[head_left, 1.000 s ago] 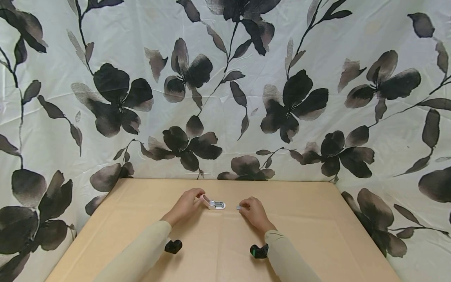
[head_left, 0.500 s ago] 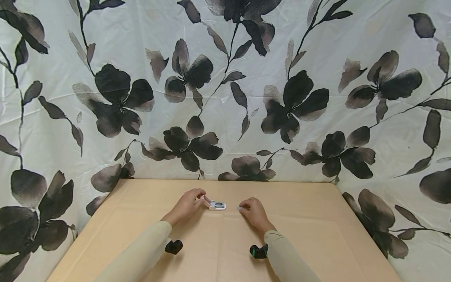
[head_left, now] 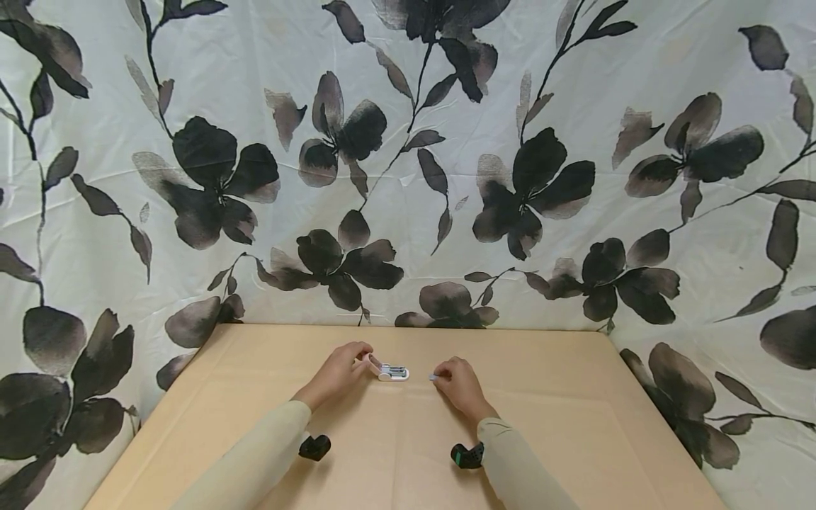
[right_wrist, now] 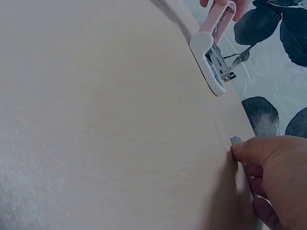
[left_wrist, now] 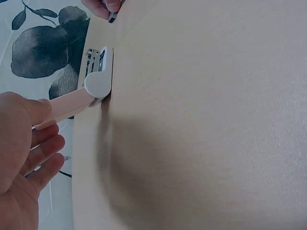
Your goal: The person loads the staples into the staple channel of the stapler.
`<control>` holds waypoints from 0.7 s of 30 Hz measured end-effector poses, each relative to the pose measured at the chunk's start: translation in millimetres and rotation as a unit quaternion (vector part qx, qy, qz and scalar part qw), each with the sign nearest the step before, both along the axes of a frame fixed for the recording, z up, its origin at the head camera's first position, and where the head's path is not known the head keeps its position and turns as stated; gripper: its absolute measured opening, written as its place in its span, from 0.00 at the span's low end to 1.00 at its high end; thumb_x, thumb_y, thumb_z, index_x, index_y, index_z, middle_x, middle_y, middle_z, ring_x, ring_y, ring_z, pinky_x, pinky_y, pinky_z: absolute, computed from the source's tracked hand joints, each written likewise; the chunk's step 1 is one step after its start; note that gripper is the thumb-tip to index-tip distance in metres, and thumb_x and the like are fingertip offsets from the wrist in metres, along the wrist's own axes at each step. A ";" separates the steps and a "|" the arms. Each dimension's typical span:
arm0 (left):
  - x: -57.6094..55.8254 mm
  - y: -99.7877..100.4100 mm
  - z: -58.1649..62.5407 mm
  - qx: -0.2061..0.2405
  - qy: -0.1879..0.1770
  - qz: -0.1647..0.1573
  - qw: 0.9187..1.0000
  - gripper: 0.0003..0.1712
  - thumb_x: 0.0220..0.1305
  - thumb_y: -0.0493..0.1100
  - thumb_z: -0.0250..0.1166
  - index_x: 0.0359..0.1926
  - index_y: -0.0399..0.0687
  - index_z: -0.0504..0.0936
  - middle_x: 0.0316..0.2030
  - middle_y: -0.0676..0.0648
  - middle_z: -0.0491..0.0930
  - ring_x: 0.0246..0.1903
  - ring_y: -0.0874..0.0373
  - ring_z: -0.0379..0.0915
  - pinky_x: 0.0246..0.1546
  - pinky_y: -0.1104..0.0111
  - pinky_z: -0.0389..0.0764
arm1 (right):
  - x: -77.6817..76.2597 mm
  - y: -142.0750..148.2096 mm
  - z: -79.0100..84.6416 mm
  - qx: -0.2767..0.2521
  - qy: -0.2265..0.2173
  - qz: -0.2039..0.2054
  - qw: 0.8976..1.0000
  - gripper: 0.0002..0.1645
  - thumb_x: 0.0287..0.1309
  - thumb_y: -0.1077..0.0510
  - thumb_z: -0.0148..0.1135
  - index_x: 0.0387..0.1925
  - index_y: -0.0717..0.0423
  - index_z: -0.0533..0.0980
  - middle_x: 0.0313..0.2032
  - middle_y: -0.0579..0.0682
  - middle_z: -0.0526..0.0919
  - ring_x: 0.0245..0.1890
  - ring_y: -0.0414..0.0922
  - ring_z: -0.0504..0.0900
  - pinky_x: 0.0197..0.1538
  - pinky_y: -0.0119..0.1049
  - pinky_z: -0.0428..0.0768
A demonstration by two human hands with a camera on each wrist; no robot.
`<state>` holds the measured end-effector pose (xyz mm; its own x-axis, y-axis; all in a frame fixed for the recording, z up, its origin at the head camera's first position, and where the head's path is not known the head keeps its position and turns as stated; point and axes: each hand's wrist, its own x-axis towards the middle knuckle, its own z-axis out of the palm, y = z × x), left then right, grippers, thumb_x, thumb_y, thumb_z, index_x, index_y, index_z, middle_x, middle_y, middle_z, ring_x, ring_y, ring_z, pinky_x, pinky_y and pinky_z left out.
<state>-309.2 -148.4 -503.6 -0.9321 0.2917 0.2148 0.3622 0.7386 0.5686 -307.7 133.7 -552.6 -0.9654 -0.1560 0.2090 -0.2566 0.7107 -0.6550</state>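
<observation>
A small white and pink stapler (head_left: 393, 373) rests on the table, its pink top cover (left_wrist: 72, 104) swung up and away from the white base. My left hand (head_left: 338, 370) pinches the end of that cover between thumb and fingers. The metal staple channel (right_wrist: 219, 63) lies exposed above the base in the right wrist view. To the right, apart from the stapler, my right hand (head_left: 460, 384) pinches a short grey strip of staples (right_wrist: 235, 140), with one end sticking out past the fingertips. The rest of the strip is hidden by the fingers.
Both hands work near the back of a light wood-coloured table (head_left: 395, 453). Behind it hangs a white cloth (head_left: 408, 177) with dark flowers, reaching the table's rear edge. A black wrist camera (head_left: 314, 447) sits under the left forearm, and another (head_left: 468, 455) by the right one.
</observation>
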 end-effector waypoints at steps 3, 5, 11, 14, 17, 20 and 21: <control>0.2 0.3 0.9 0.003 -0.009 0.004 1.000 0.12 0.71 0.36 0.66 0.52 0.38 0.82 0.46 0.44 0.85 0.47 0.52 0.81 0.54 0.52 0.83 | -0.1 -0.1 0.2 0.002 -0.003 -0.002 1.000 0.03 0.60 0.61 0.73 0.33 0.57 0.86 0.34 0.47 0.79 0.37 0.42 0.73 0.45 0.37 0.79; 0.3 0.5 1.3 0.005 -0.015 0.006 1.000 0.12 0.71 0.37 0.66 0.53 0.38 0.82 0.46 0.44 0.85 0.47 0.51 0.80 0.55 0.52 0.82 | 0.1 -0.3 0.8 0.001 -0.008 -0.005 1.000 0.03 0.60 0.60 0.73 0.33 0.56 0.86 0.34 0.46 0.79 0.38 0.42 0.73 0.45 0.38 0.79; 1.0 1.0 1.3 0.011 -0.019 0.003 1.000 0.14 0.72 0.37 0.65 0.54 0.35 0.82 0.47 0.43 0.85 0.49 0.50 0.80 0.57 0.50 0.82 | 0.8 -0.7 2.1 -0.008 -0.008 -0.008 1.000 0.02 0.60 0.61 0.73 0.33 0.56 0.86 0.34 0.46 0.79 0.38 0.43 0.73 0.46 0.39 0.79; 0.4 1.6 0.9 0.008 -0.015 0.003 1.000 0.14 0.72 0.37 0.65 0.54 0.35 0.82 0.47 0.43 0.85 0.48 0.51 0.80 0.56 0.51 0.82 | -0.2 -0.3 1.6 -0.007 -0.004 -0.007 1.000 0.03 0.60 0.61 0.74 0.33 0.56 0.86 0.34 0.46 0.80 0.38 0.43 0.73 0.46 0.39 0.79; -0.4 2.0 0.3 0.004 -0.013 0.003 1.000 0.14 0.72 0.36 0.65 0.54 0.35 0.82 0.48 0.43 0.85 0.48 0.51 0.81 0.56 0.52 0.82 | -1.1 0.2 0.9 -0.006 -0.002 -0.008 1.000 0.03 0.60 0.60 0.74 0.33 0.55 0.86 0.34 0.46 0.80 0.39 0.43 0.73 0.46 0.40 0.79; -0.6 2.0 0.0 0.001 -0.009 -0.001 1.000 0.13 0.71 0.35 0.65 0.54 0.35 0.82 0.48 0.42 0.85 0.48 0.51 0.81 0.55 0.52 0.83 | -1.5 0.7 0.9 -0.012 -0.008 -0.011 1.000 0.03 0.60 0.60 0.74 0.33 0.55 0.86 0.34 0.47 0.80 0.39 0.43 0.73 0.47 0.40 0.79; -0.7 2.1 -0.1 -0.001 -0.005 -0.002 1.000 0.13 0.71 0.35 0.65 0.53 0.35 0.82 0.47 0.42 0.85 0.48 0.51 0.81 0.54 0.52 0.83 | -1.6 0.9 1.0 -0.011 -0.006 -0.009 1.000 0.03 0.60 0.60 0.74 0.33 0.56 0.86 0.34 0.47 0.80 0.39 0.43 0.73 0.47 0.40 0.79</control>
<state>-309.9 -146.3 -503.7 -0.9332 0.2958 0.2039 0.3588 0.7387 0.5706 -309.3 134.6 -551.6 -0.9705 -0.1338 0.2004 -0.2357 0.7003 -0.6738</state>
